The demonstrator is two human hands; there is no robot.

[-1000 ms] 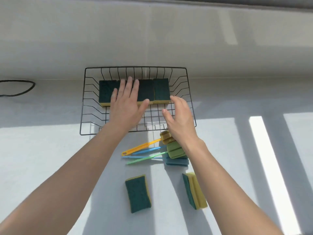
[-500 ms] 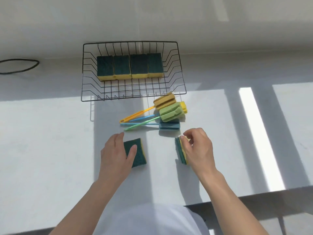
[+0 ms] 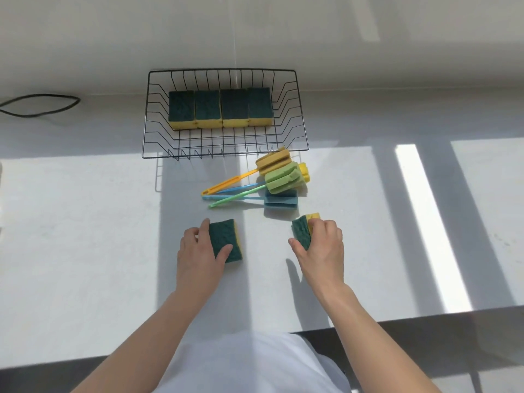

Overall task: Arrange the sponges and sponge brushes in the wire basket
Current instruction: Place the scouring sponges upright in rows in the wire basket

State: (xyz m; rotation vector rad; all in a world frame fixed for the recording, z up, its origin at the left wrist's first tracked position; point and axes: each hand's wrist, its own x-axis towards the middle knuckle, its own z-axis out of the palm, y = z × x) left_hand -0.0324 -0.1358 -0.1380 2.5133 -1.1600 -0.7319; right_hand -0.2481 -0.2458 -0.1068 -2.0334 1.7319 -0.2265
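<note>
A black wire basket (image 3: 295,137) stands at the back of the white counter with a row of several green-and-yellow sponges (image 3: 221,109) along its far side. Just in front of it lie sponge brushes (image 3: 280,177) in orange, green and blue, piled together with handles pointing left. My left hand (image 3: 201,251) grips a flat sponge (image 3: 226,239) lying green side up on the counter. My right hand (image 3: 323,248) clasps a second sponge (image 3: 302,232) that stands on its edge.
A black cable (image 3: 37,104) loops at the back left near the wall. The counter's front edge (image 3: 425,314) runs close to my body. Bright sunlight strips cross the right side of the surface.
Both hands left the basket and came back toward me. Each has closed on one of the two loose sponges near the counter's front. The camera view tilted down.
</note>
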